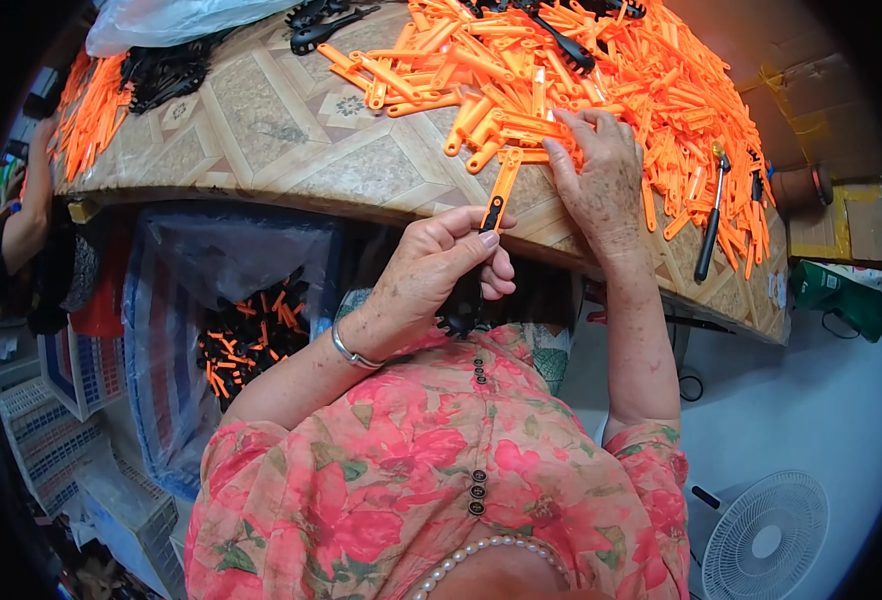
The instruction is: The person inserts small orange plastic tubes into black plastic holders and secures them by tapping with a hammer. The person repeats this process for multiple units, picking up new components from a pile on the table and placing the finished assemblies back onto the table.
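Observation:
My left hand [431, 262] is closed around a black utensil [497, 212], held upright over my lap at the table's edge. An orange handle piece [507, 170] sits on its upper end. Below the fingers its dark toothed head, like a pasta server's, shows in part. At the near side of a large heap of orange handle pieces [661, 95], my right hand [601, 185] reaches in with thumb and fingers apart. Its fingertips touch or hover over the pieces; contact is hard to make out. A black pasta server [561, 42] lies on the heap.
A black-handled tool with a metal shaft [711, 215] rests at the table's right. A plastic-lined bin [161, 330] beside my left arm holds orange and black utensils. More black utensils [169, 75] lie far left, near another person's arm [36, 190]. A white fan [766, 540] stands lower right.

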A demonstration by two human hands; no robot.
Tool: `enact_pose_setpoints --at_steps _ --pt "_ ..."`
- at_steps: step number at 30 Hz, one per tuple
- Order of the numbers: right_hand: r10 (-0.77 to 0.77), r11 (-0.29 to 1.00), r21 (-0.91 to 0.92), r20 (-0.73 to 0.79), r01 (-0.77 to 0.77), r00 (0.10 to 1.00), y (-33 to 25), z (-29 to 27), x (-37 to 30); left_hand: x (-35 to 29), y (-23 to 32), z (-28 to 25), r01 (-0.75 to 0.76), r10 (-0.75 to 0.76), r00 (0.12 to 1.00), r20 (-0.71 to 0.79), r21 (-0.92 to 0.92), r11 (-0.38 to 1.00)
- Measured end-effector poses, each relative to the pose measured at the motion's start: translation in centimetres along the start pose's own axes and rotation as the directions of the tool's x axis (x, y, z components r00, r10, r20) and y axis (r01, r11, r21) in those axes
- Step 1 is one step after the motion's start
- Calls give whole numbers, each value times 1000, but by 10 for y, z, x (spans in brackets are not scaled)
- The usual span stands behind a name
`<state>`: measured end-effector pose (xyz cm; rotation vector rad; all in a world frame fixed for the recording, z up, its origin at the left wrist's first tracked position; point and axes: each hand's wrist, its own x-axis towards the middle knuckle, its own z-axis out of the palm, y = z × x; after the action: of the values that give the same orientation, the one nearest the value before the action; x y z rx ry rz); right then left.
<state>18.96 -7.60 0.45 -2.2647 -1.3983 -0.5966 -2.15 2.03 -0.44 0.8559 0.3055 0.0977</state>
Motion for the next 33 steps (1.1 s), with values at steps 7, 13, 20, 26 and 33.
enact_pose_setpoints --at_steps 7,13,20,26,33 --pt "37 995 89 13 -38 999 2 0 -6 -5 3 -8 -17 16 999 -39 -19 1000" --pt "77 985 152 8 -77 997 7 -8 -15 -4 1 -9 1 -2 999 -46 -34 999" --pt "335 848 431 18 -310 942 16 -17 -32 -4 -1 -6 18 -20 999 -47 -40 999" --pt "527 12 831 466 -555 710 39 -42 -46 -2 -3 -3 18 -19 998 -56 -19 1000" --pt "332 -437 787 591 -435 735 42 -58 -57 0 -2 4 43 -44 997 -59 -7 999"
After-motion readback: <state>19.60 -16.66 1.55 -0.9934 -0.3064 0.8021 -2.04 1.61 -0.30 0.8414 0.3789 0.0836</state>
